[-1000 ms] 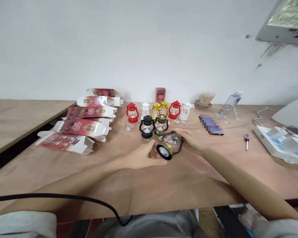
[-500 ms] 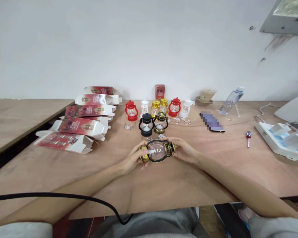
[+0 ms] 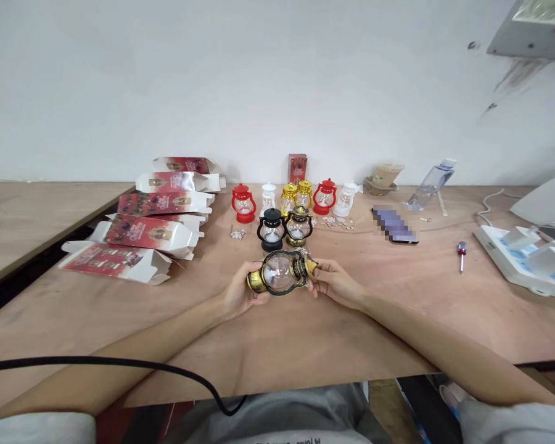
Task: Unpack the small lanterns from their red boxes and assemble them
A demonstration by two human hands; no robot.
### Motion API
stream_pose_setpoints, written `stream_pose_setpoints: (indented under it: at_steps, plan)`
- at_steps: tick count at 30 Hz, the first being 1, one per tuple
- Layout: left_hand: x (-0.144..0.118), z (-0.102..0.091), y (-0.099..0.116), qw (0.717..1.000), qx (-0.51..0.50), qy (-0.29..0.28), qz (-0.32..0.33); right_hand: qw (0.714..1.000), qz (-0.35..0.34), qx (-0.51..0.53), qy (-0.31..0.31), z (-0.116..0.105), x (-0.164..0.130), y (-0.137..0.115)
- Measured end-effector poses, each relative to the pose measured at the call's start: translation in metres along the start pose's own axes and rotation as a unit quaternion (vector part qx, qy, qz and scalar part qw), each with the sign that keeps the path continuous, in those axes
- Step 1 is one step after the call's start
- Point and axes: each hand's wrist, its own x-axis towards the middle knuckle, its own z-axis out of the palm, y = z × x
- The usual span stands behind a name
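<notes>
A small black-and-gold lantern (image 3: 280,273) lies sideways between my hands, held just above the table, its clear globe facing up. My left hand (image 3: 243,290) is closed around its gold base, at the left. At the other end, the fingers of my right hand (image 3: 335,283) grip the gold cap. Just beyond stand a black lantern (image 3: 272,231) and a bronze-gold lantern (image 3: 298,228), both upright. Behind these are a red lantern (image 3: 243,203), a white lantern (image 3: 268,198), gold lanterns (image 3: 289,200), another red lantern (image 3: 324,197) and another white lantern (image 3: 345,200).
Opened red-and-white cartons (image 3: 152,231) lie in a row at the left. A red box (image 3: 297,168) stands by the wall. To the right are a phone (image 3: 398,227), a cup (image 3: 385,177), a tilted bottle (image 3: 432,185), a screwdriver (image 3: 461,256) and a power strip (image 3: 527,262). A black cable (image 3: 120,364) crosses my left forearm.
The held lantern has shifted slightly left and rolled a little in my hands. My left thumb no longer lies across the front of its base. The whole view has tilted slightly.
</notes>
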Motion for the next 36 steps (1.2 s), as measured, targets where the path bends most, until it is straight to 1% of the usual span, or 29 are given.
stream_pose_setpoints:
  at_steps: [2,4,7,9,11,13,15,17,20,23,25,29,33,36]
  plan:
    - [0.000,0.001,-0.001,1.000,0.019,-0.007,0.001,1.000,-0.006,-0.019,0.006,0.003,0.000,0.004]
    - [-0.001,0.002,-0.002,0.999,0.043,-0.026,0.004,0.998,-0.020,-0.051,0.016,0.006,-0.001,0.007]
    - [-0.002,0.003,-0.003,0.995,0.079,-0.062,0.001,0.992,-0.038,-0.118,0.013,0.011,-0.002,0.006]
    - [-0.003,0.003,-0.003,0.995,0.080,-0.063,0.005,0.987,-0.044,-0.151,0.022,0.012,-0.001,0.003]
    - [-0.003,0.003,-0.002,0.997,0.062,-0.038,0.023,0.983,-0.046,-0.164,0.068,0.009,0.001,-0.001]
    - [-0.002,0.004,-0.002,0.998,0.044,-0.004,0.046,0.976,-0.060,-0.166,0.131,0.002,0.003,-0.007]
    - [-0.002,0.006,-0.002,0.997,0.042,0.027,0.063,0.966,-0.095,-0.160,0.178,-0.006,0.004,-0.013]
    - [-0.002,0.009,-0.002,0.994,0.047,0.055,0.077,0.958,-0.140,-0.154,0.199,-0.014,0.002,-0.018]
    - [-0.002,0.012,-0.004,0.990,0.053,0.095,0.085,0.946,-0.196,-0.165,0.198,-0.017,-0.005,-0.022]
    - [-0.002,0.014,-0.004,0.989,0.059,0.108,0.081,0.923,-0.235,-0.232,0.196,-0.011,-0.013,-0.021]
    - [-0.002,0.014,-0.005,0.989,0.071,0.098,0.080,0.902,-0.251,-0.297,0.187,-0.004,-0.017,-0.020]
    - [-0.001,0.010,-0.006,0.989,0.110,0.067,0.078,0.861,-0.275,-0.409,0.126,0.005,-0.022,-0.017]
    - [0.000,0.008,-0.006,0.989,0.119,0.052,0.075,0.838,-0.281,-0.449,0.131,0.009,-0.024,-0.016]
    - [-0.001,0.008,-0.004,0.989,0.121,0.047,0.074,0.818,-0.307,-0.472,0.119,0.012,-0.026,-0.016]
